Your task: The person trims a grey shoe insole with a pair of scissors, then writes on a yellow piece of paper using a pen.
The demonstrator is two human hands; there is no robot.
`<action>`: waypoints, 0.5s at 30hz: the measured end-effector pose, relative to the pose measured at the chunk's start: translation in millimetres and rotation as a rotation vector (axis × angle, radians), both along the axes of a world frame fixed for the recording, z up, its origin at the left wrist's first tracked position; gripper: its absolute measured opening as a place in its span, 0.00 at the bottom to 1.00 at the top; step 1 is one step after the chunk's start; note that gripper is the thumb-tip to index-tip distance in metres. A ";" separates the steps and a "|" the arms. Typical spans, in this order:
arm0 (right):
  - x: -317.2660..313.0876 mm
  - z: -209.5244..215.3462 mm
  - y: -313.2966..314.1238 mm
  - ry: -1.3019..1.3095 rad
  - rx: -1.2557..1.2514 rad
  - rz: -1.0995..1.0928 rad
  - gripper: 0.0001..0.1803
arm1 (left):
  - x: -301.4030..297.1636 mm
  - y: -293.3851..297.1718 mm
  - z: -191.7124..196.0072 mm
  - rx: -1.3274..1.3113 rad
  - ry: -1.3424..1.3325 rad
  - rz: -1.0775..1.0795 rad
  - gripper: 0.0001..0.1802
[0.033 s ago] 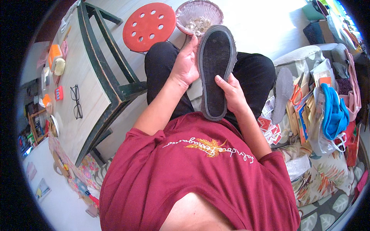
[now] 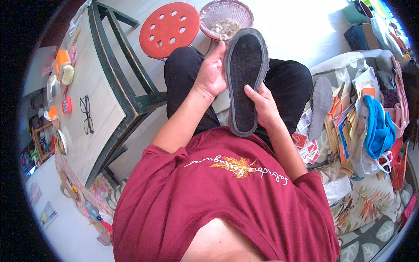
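Observation:
A black shoe sole (image 2: 245, 65) with a grey, stitched-looking rim stands lengthwise in front of me, above my lap. Its wider end points away and its narrower end is close to my shirt. My right hand (image 2: 264, 104) grips the right edge of the sole, thumb laid on the black face and fingers hidden behind. Along the left edge, my left hand (image 2: 211, 73) holds it with the thumb pointing up beside the rim; its other fingers are partly hidden behind the sole. To my right, a separate grey sole-shaped piece (image 2: 321, 102) lies on the sofa.
A red round stool (image 2: 169, 27) and a pink basket (image 2: 212, 12) with pale scraps stand ahead. On the left table (image 2: 98, 111) lie eyeglasses (image 2: 87, 114). Orange-handled scissors (image 2: 336, 108), envelopes, playing cards (image 2: 309, 152) and a blue cloth (image 2: 379, 126) crowd the sofa on the right.

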State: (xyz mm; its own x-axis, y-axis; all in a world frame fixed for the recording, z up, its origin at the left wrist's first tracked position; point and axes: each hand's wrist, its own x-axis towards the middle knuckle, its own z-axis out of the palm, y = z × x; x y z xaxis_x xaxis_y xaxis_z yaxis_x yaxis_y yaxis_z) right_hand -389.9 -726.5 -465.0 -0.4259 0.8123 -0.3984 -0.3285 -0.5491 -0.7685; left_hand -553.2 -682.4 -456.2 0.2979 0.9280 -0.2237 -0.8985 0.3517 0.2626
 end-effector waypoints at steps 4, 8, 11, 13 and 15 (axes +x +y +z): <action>0.3 -3.0 -0.6 0.008 -0.020 -0.009 0.16 | 5.8 -1.8 -7.5 -0.015 0.043 -0.035 0.22; 2.7 -4.2 -1.4 0.045 -0.076 -0.019 0.16 | 9.1 -0.7 -11.3 0.063 0.063 -0.068 0.22; 2.9 -3.6 4.3 0.070 -0.085 -0.017 0.15 | 8.5 3.8 -14.2 0.051 0.148 -0.073 0.22; 5.1 -3.0 3.5 0.091 -0.127 -0.013 0.15 | 10.9 2.2 -13.1 0.042 0.157 -0.054 0.22; 5.8 -1.8 6.7 0.110 -0.162 -0.007 0.16 | 10.2 1.0 -11.8 0.010 0.173 -0.054 0.21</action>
State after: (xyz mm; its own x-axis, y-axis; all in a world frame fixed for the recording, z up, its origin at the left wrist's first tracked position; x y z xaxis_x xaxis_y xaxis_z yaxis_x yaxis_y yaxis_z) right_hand -384.1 -719.8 -466.8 -0.4685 0.7448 -0.4751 -0.4103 -0.6597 -0.6296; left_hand -543.1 -681.4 -468.0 0.3048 0.9143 -0.2669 -0.8197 0.3945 0.4153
